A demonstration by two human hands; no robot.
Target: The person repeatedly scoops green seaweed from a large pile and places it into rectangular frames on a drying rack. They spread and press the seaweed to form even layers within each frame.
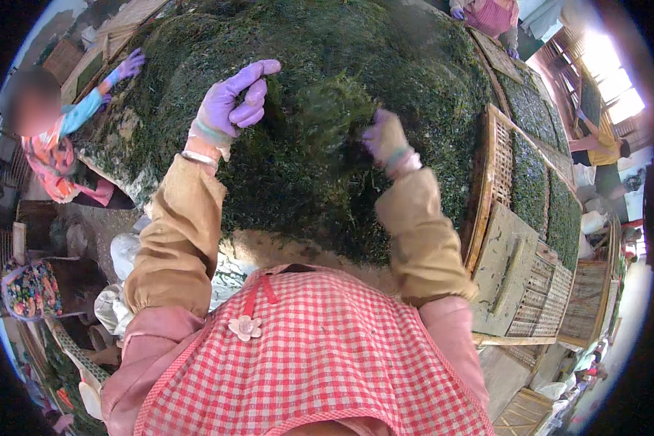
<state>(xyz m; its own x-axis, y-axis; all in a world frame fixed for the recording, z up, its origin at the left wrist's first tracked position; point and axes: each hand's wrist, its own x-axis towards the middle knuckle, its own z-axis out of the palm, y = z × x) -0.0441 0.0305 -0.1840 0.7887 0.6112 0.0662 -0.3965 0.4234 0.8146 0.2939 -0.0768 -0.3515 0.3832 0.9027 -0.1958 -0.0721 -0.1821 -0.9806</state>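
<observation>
A broad heap of dark green, finely leafy plant matter [316, 180] lies before me. Over its middle is my left hand [242, 98], in a purple glove, index finger extended and the other fingers bent, with nothing plainly in its grasp. My right hand [384, 136], gloved in the same purple, is motion-blurred at the right part of the heap. Between the hands, a lighter green loose clump [335, 103] is blurred too; whether my right fingers grip any of it is unclear.
On the left a co-worker's gloved hand [128, 64] reaches onto the heap. Another person [488, 22] stands at the far right corner. Wood-framed lattice trays [502, 163] holding green matter and a flat board [506, 270] are stacked close on my right. White sacks [124, 256] sit at lower left.
</observation>
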